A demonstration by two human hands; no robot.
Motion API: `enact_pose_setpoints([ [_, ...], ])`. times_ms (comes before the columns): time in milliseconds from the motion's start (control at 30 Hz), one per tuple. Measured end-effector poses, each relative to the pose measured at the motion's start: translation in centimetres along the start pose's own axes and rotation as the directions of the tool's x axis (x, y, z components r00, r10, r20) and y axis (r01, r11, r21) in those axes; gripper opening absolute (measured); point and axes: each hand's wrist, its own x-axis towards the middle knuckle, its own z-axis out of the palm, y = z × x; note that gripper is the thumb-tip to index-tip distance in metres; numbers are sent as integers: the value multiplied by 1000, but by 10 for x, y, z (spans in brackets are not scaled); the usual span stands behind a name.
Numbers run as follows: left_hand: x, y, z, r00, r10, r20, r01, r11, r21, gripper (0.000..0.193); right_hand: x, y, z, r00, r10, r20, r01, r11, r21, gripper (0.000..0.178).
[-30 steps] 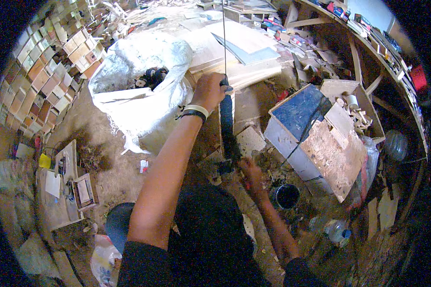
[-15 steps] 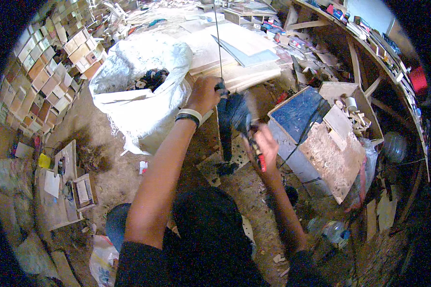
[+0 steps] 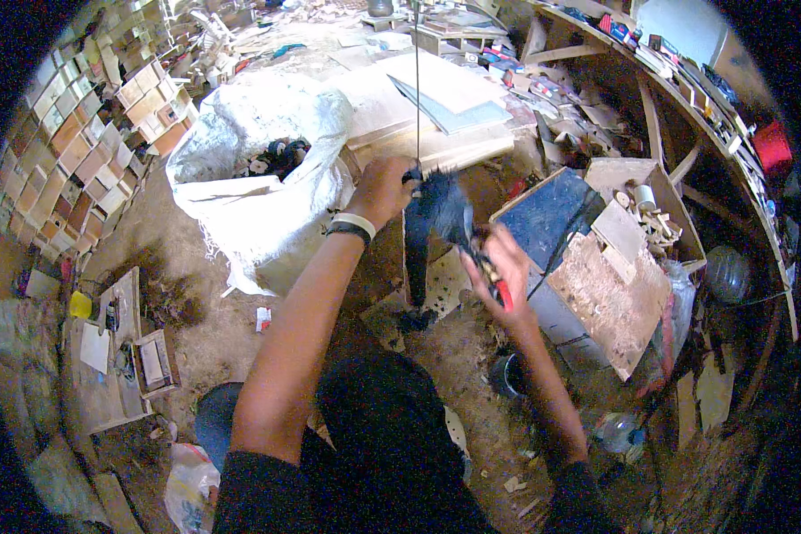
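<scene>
A dark, shaggy bundle of black fibres [image 3: 438, 206] hangs in front of me, with a long dark strip below its left side. A thin taut cord [image 3: 417, 98] comes down from above to its top. There my left hand [image 3: 385, 190], with a white and a black band at its wrist, is closed on the bundle's upper end. My right hand [image 3: 505, 258] grips a hand tool with red and black handles [image 3: 505, 294]. Its narrow tip reaches the bundle's right edge; blur hides whether it touches the fibres.
A big white sack [image 3: 267, 231] with dark scraps inside stands to the left. Beyond my hands lie stacked boards [image 3: 454, 147]. On the right is a wooden box [image 3: 685, 191] holding wood pieces, by a dark blue panel [image 3: 552, 218]. Black clippings [image 3: 416, 318] lie on a board below.
My right hand has shifted slightly right and the tool shows more clearly. My left hand keeps its hold on the bundle. A dark cup beside my right forearm has come into clearer view.
</scene>
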Motion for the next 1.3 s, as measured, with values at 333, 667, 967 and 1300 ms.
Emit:
enact_pose_setpoints([
  [333,2,6,1,999,-42,31,43,999,-26,17,-5,1,6,940,257,-224,-225,961,162,21],
  [667,0,25,4,998,43,39,-41,998,-52,14,-2,-37,18,794,430,-429,-54,754,655,21],
  [967,12,41,10,999,24,38,-22,998,-57,16,-16,-40,30,827,164,-537,-30,968,250,29],
  [1300,6,26,6,1000,10,1,-10,1000,-23,18,-74,23,57,861,402,-310,-302,897,324,32],
])
